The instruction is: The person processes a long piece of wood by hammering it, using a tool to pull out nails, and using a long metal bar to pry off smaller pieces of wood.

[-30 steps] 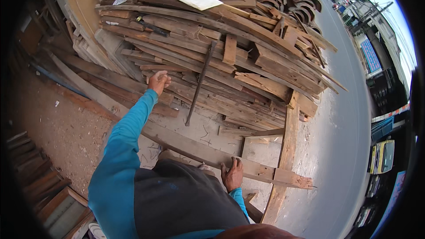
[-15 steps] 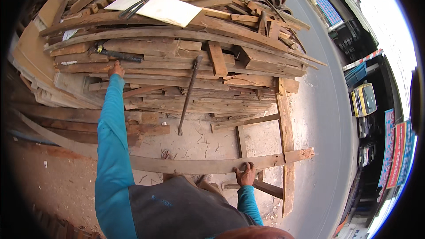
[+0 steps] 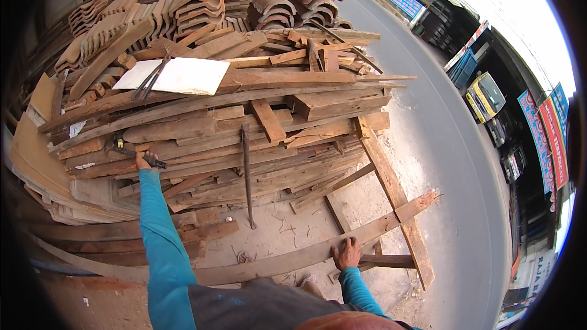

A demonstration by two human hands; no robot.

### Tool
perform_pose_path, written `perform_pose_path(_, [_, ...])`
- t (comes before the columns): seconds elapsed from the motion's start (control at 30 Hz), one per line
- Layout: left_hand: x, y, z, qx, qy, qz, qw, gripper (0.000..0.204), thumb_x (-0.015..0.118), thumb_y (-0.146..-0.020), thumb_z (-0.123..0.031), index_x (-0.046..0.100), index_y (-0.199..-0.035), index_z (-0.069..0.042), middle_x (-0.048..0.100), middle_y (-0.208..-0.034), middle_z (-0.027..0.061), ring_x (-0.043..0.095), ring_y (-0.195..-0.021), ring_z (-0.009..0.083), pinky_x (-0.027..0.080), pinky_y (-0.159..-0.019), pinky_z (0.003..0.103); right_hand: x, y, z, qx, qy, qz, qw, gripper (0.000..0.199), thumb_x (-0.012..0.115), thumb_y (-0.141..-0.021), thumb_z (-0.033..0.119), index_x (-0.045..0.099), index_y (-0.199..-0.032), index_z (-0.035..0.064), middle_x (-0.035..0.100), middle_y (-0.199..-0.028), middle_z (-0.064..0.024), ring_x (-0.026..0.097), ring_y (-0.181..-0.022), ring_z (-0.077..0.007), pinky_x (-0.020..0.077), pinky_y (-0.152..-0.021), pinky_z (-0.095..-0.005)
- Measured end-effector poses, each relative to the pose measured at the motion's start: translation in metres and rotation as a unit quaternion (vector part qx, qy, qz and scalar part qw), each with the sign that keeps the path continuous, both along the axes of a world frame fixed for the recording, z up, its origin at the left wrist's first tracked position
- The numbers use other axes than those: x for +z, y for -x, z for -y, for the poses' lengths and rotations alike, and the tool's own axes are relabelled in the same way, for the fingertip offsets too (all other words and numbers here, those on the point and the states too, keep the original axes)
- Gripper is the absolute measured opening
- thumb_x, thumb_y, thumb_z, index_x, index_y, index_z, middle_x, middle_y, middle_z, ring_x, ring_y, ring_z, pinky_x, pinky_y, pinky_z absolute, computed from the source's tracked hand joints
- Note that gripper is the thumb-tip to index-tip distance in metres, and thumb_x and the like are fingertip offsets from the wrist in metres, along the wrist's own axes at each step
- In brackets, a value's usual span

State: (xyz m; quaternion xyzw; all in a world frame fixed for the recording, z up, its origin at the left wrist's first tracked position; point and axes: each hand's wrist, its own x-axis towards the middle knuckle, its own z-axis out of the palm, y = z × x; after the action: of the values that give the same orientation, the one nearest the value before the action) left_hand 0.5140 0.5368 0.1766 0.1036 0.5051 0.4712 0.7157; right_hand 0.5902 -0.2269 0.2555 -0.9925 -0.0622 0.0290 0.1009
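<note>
At the stacked timber on the left, my left hand (image 3: 145, 160) is closed around the black handle of a hammer (image 3: 158, 162), which has a yellow band near its head. The hammer lies on the boards, partly covered by my fingers. My right hand (image 3: 347, 253) holds a long wooden plank (image 3: 275, 259) that stretches across in front of me, its fingers bent over the wood. The plank's right end rests across a beam of a low wooden stand (image 3: 391, 183). A long metal bar (image 3: 247, 177) leans upright against the timber between my hands.
A tall pile of old timber (image 3: 244, 159) fills the middle, with a white board (image 3: 195, 76) and pincers (image 3: 150, 79) on top. Curved roof tiles (image 3: 199, 6) are stacked behind. Nails litter the ground. A road (image 3: 452, 208) with a yellow truck (image 3: 486, 96) runs along the right.
My left hand has moved from beside the hammer onto its handle. The right hand stays on the plank. My view has tilted up and turned, showing more roof tiles.
</note>
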Motion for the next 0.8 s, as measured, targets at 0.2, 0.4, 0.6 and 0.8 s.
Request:
perform_pose_path(0.2, [-0.025, 0.085, -0.019, -0.015, -0.042, -0.126, 0.991, 0.038, 0.058, -0.097, -0.04, 0.057, -0.096, -0.002, 0.059, -0.072, 0.0085, 0.054, -0.058, 0.0165, 0.048, -0.051, 0.032, -0.005, 0.011, -0.008, 0.031, -0.025, -0.008, 0.999, 0.057, 0.077, -0.078, 0.034, 0.054, -0.119, 0.0011, 0.045, -0.135, -0.0211, 0.046, -0.125, -0.0396, 0.0395, -0.104, -0.047])
perform_pose_path(0.4, [0.071, 0.067, 0.089, 0.088, -0.093, -0.24, 0.962, 0.038, 0.06, -0.098, -0.029, 0.055, -0.099, 0.009, 0.06, -0.072, 0.0136, 0.053, -0.055, 0.0189, 0.046, -0.048, 0.035, -0.01, 0.013, 0.011, 0.018, 0.032, 0.039, 0.999, 0.061, 0.074, -0.082, 0.037, 0.05, -0.123, -0.0008, 0.041, -0.137, -0.0275, 0.041, -0.129, -0.0425, 0.0343, -0.109, -0.0484])
perform_pose_path(0.6, [0.063, 0.138, 0.129, 0.067, -0.171, -0.302, 0.935, 0.043, 0.064, -0.096, -0.025, 0.046, -0.103, 0.013, 0.058, -0.072, 0.0142, 0.052, -0.054, 0.0197, 0.042, -0.046, 0.036, -0.008, -0.008, 0.014, 0.048, -0.046, 0.033, 0.997, 0.058, 0.072, -0.084, 0.035, 0.05, -0.126, 0.0014, 0.044, -0.139, -0.0248, 0.041, -0.135, -0.0393, 0.0329, -0.113, -0.047])
perform_pose_path(0.8, [0.107, 0.118, 0.359, -0.1, -0.245, -0.371, 0.89, 0.04, 0.064, -0.095, -0.026, 0.047, -0.112, 0.006, 0.052, -0.068, 0.0077, 0.049, -0.053, 0.016, 0.04, -0.045, 0.032, 0.001, 0.022, 0.05, 0.081, -0.144, -0.021, 0.986, 0.054, 0.068, -0.089, 0.039, 0.055, -0.119, -0.0029, 0.05, -0.134, -0.0258, 0.051, -0.125, -0.041, 0.0415, -0.106, -0.0476])
